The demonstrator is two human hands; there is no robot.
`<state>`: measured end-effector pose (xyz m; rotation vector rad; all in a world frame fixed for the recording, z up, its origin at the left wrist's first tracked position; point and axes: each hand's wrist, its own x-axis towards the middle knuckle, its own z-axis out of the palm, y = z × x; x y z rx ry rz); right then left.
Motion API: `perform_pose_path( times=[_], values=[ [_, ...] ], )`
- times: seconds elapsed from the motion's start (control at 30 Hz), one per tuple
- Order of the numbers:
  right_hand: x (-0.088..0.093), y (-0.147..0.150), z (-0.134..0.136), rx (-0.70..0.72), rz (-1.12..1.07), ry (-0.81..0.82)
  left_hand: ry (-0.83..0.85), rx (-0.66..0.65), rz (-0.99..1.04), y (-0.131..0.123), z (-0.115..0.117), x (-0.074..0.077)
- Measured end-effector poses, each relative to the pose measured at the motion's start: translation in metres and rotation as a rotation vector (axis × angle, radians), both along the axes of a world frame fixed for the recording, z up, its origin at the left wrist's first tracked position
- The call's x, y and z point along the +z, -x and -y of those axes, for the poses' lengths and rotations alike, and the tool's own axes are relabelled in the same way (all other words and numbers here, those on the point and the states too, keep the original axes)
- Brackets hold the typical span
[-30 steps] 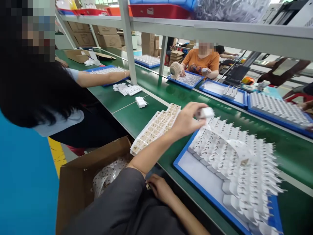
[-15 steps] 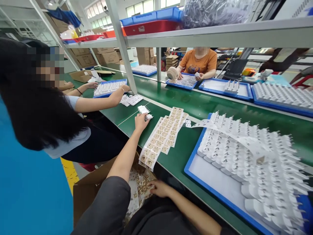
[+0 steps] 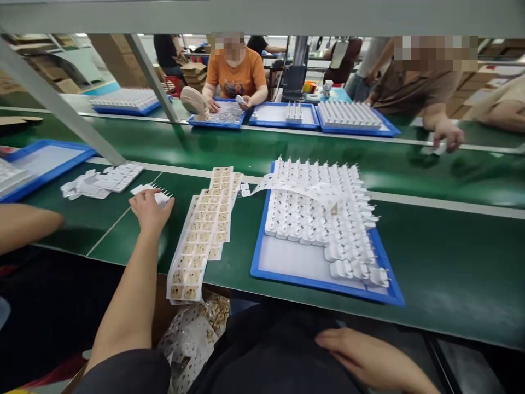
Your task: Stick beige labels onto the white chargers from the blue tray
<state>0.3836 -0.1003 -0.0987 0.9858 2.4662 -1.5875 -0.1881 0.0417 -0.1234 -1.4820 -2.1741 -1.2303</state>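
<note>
Your left hand (image 3: 151,212) is curled around white plastic pronged plugs (image 3: 162,198) on the green tabletop (image 3: 447,260). Your right hand (image 3: 356,350), fingers loosely extended, may hold something; you cannot tell. The blue-rimmed rectangular tray (image 3: 289,258) contains rows of similar plugs (image 3: 309,213).

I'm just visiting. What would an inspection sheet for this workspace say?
Surface: green workbench.
Job's things: white pronged plugs; tan-patterned label sheets; blue-rimmed tray holding rows of white pronged pieces.
Clutter: perforated strip across the tray's pieces.
Hands: left hand at the plugs, grip unclear; right hand below the bench edge, contents unclear.
Cables: nothing seen on this bench.
Surroundings: person in orange shirt opposite.
</note>
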Motion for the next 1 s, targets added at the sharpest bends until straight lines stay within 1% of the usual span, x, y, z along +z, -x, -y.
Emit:
perform_pose_path(
  times=[0.03,0.1,0.17,0.2,0.27,0.3,0.33,0.37,0.4,0.47,0.53,0.6,0.7,0.77,0.83,0.93,1.0],
  values=[
    [0.017,-0.008,-0.001,-0.016,-0.024,-0.071,-0.004,-0.087,-0.048,-0.012,-0.008,0.006],
    [0.043,-0.02,-0.012,-0.127,-0.079,-0.234,0.012,-0.252,-0.138,-0.047,-0.025,0.023],
    [0.055,-0.026,-0.031,-0.275,-0.104,-0.403,0.017,-0.371,-0.175,-0.096,-0.04,0.044],
    [0.056,-0.026,-0.042,-0.361,-0.084,-0.506,0.026,-0.476,-0.192,-0.123,-0.045,0.054],
    [0.053,-0.02,-0.064,-0.521,0.046,-0.758,0.029,-0.613,-0.225,-0.18,-0.049,0.072],
    [0.049,-0.014,-0.074,-0.569,0.139,-0.873,0.033,-0.698,-0.228,-0.207,-0.049,0.08],
    [0.046,-0.008,-0.084,-0.586,0.238,-0.957,0.037,-0.775,-0.228,-0.232,-0.048,0.086],
    [0.042,-0.002,-0.091,-0.577,0.332,-1.0,0.04,-0.834,-0.222,-0.254,-0.046,0.09],
    [0.04,0.004,-0.098,-0.552,0.409,-1.007,0.044,-0.889,-0.216,-0.273,-0.043,0.093],
    [0.039,0.011,-0.107,-0.489,0.488,-0.967,0.055,-0.967,-0.189,-0.302,-0.038,0.096],
    [0.045,0.01,-0.112,-0.448,0.48,-0.925,0.071,-1.015,-0.138,-0.319,-0.033,0.096],
    [0.055,0.001,-0.117,-0.422,0.372,-0.862,0.099,-1.053,-0.082,-0.328,-0.029,0.095],
    [0.07,-0.014,-0.125,-0.432,0.192,-0.758,0.145,-1.099,-0.032,-0.334,-0.024,0.092],
    [0.075,-0.016,-0.129,-0.444,0.183,-0.737,0.168,-1.103,-0.01,-0.335,-0.023,0.09],
    [0.073,-0.011,-0.129,-0.4,0.237,-0.748,0.187,-1.092,0.011,-0.335,-0.023,0.088],
    [0.063,0.009,-0.122,-0.255,0.366,-0.813,0.207,-1.083,0.03,-0.335,-0.022,0.087],
    [0.056,0.021,-0.119,-0.193,0.434,-0.842,0.208,-1.085,0.033,-0.334,-0.022,0.087]
  ],
)
